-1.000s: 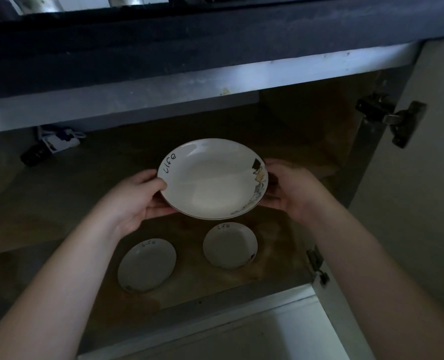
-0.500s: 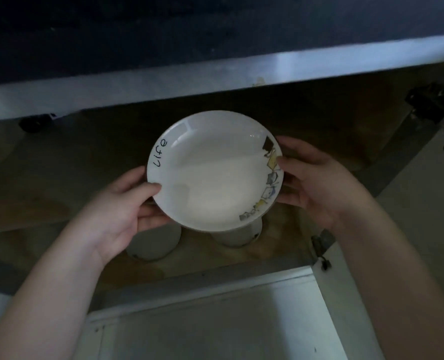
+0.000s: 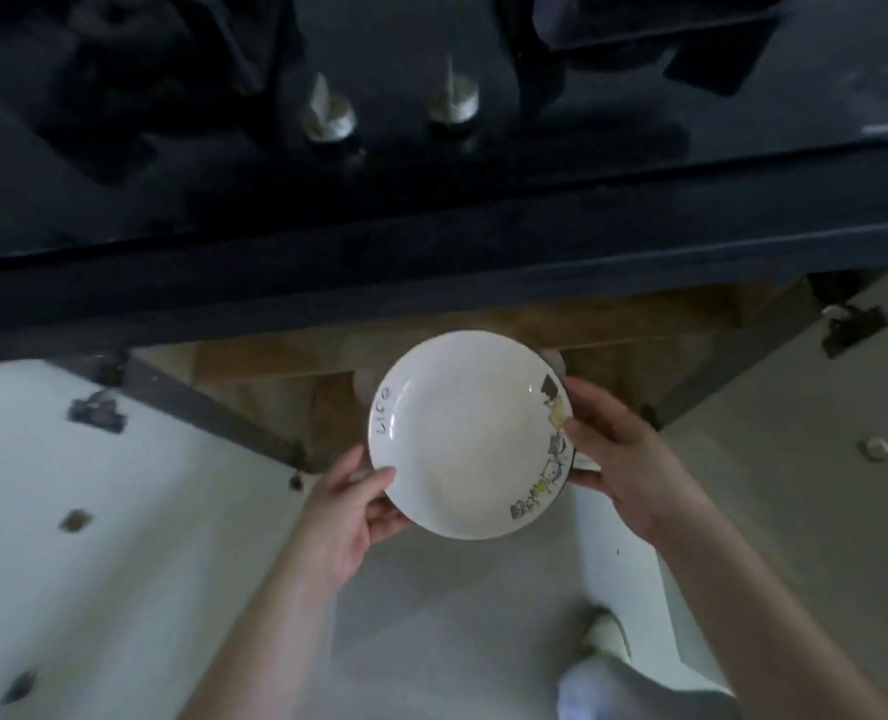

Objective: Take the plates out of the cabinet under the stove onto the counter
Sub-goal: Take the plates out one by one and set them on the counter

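A white plate with "Life" lettering and a cartoon border is held level in front of the open cabinet under the stove. My left hand grips its near-left rim. My right hand grips its right rim. The plate is outside the cabinet, below the dark counter edge. Slivers of two small plates left inside the cabinet peek out behind the held plate; most of them is hidden.
The black stove top with two metal knobs and pan grates lies above. White cabinet doors stand open at left and right. My foot is on the floor below.
The plate has come up and out of the cabinet toward me, held by both hands. My view has risen, so the stove top now shows and the cabinet interior is mostly hidden.
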Motion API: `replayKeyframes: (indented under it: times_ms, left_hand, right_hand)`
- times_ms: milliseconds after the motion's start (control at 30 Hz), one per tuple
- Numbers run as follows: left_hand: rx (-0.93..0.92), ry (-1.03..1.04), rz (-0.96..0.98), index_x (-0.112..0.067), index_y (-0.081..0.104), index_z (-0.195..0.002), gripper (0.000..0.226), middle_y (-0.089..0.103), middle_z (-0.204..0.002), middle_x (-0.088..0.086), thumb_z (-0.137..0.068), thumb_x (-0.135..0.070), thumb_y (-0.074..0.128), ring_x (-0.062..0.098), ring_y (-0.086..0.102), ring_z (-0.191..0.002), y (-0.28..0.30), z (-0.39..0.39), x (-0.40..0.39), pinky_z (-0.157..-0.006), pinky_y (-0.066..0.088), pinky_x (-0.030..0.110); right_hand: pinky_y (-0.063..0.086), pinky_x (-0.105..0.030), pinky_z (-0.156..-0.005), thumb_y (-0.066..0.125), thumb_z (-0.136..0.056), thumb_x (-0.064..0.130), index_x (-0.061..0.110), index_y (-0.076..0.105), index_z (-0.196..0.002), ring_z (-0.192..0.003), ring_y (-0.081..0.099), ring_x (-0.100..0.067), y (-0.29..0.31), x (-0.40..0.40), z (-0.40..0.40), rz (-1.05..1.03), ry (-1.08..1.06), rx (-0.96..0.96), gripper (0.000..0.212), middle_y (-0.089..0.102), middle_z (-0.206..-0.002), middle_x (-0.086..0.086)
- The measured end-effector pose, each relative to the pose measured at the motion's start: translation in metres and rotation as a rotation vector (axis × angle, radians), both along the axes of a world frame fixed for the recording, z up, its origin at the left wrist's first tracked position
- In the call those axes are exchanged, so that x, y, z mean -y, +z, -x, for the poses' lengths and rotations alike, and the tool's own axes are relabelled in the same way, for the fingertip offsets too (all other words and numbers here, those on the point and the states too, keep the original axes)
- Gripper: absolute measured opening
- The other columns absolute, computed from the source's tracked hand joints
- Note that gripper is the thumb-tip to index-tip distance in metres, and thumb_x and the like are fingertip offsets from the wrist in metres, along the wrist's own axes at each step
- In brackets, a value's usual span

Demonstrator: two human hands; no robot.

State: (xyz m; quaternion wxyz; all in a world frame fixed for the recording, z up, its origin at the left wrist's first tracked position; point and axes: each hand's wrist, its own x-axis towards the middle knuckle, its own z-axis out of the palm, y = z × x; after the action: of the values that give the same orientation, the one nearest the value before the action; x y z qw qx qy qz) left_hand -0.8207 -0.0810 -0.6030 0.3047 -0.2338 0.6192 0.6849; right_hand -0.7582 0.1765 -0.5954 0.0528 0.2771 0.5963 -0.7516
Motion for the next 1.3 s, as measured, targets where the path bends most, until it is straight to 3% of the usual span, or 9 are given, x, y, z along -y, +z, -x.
replayKeyframes:
  times_ms: [133, 300, 567, 733, 933, 1100, 1300]
  left_hand:
    - [0.102, 0.018, -0.016, -0.022, 0.055, -0.132, 0.045, 0.073, -0.108, 0.010, -0.094, 0.001, 0.052, 0.027, 0.073, -0.084, 0.052, -0.053, 0.028, -0.061, 0.058, 0.034]
    - [0.132, 0.032, 0.005, -0.025, 0.058, -0.128, 0.044, 0.071, -0.117, 0.004, -0.094, 0.002, 0.050, 0.025, 0.071, -0.095, 0.128, -0.106, 0.063, -0.070, 0.059, 0.041]
    - [-0.020, -0.061, 0.008, -0.024, 0.062, -0.124, 0.043, 0.071, -0.113, 0.004, -0.090, 0.002, 0.058, 0.025, 0.067, -0.102, 0.249, -0.170, 0.118, -0.070, 0.058, 0.039]
    - [-0.157, -0.112, -0.007, -0.022, 0.063, -0.123, 0.042, 0.071, -0.113, -0.001, -0.089, 0.003, 0.060, 0.018, 0.070, -0.097, 0.301, -0.201, 0.144, -0.071, 0.058, 0.040]
    - [-0.276, -0.114, -0.026, -0.024, 0.061, -0.123, 0.041, 0.072, -0.109, -0.002, -0.090, 0.001, 0.060, 0.019, 0.069, -0.099, 0.340, -0.224, 0.134, -0.075, 0.058, 0.033]
    - [-0.353, -0.146, -0.011, -0.028, 0.064, -0.116, 0.031, 0.073, -0.104, -0.005, -0.093, -0.007, 0.057, 0.014, 0.069, -0.096, 0.372, -0.247, 0.103, -0.073, 0.058, 0.031]
    - [-0.399, -0.208, 0.009, -0.028, 0.065, -0.118, 0.030, 0.071, -0.110, -0.002, -0.094, -0.011, 0.057, 0.019, 0.066, -0.105, 0.401, -0.283, 0.053, -0.075, 0.058, 0.033]
  right_hand:
    - [0.057, -0.032, -0.070, 0.048, -0.098, 0.002, 0.032, 0.062, -0.118, -0.107, 0.062, -0.020, 0.056, 0.024, -0.037, 0.002, 0.081, 0.115, 0.038, 0.066, -0.112, 0.003]
    - [0.057, -0.033, -0.069, 0.049, -0.097, 0.002, 0.023, 0.056, -0.129, -0.100, 0.063, -0.016, 0.128, 0.055, -0.080, 0.042, 0.109, 0.177, 0.038, 0.063, -0.123, -0.003]
    - [0.058, -0.030, -0.065, 0.052, -0.096, 0.000, 0.020, 0.056, -0.127, -0.105, 0.063, -0.025, 0.240, 0.103, -0.148, -0.068, 0.142, 0.125, 0.037, 0.062, -0.116, -0.008]
    - [0.058, -0.027, -0.063, 0.054, -0.095, 0.002, 0.021, 0.055, -0.126, -0.094, 0.067, -0.015, 0.286, 0.125, -0.187, -0.134, 0.102, 0.065, 0.036, 0.065, -0.112, -0.001]
    - [0.059, -0.028, -0.063, 0.053, -0.095, 0.001, 0.026, 0.053, -0.123, -0.098, 0.065, -0.017, 0.327, 0.118, -0.216, -0.224, 0.066, 0.012, 0.037, 0.062, -0.113, 0.003]
    - [0.060, -0.036, -0.070, 0.056, -0.095, 0.007, 0.038, 0.058, -0.114, -0.103, 0.063, -0.020, 0.362, 0.096, -0.251, -0.224, 0.031, -0.056, 0.036, 0.065, -0.111, 0.000]
    - [0.060, -0.045, -0.076, 0.055, -0.095, 0.006, 0.030, 0.057, -0.123, -0.106, 0.062, -0.024, 0.391, 0.050, -0.304, -0.180, -0.027, -0.077, 0.037, 0.063, -0.116, -0.007]
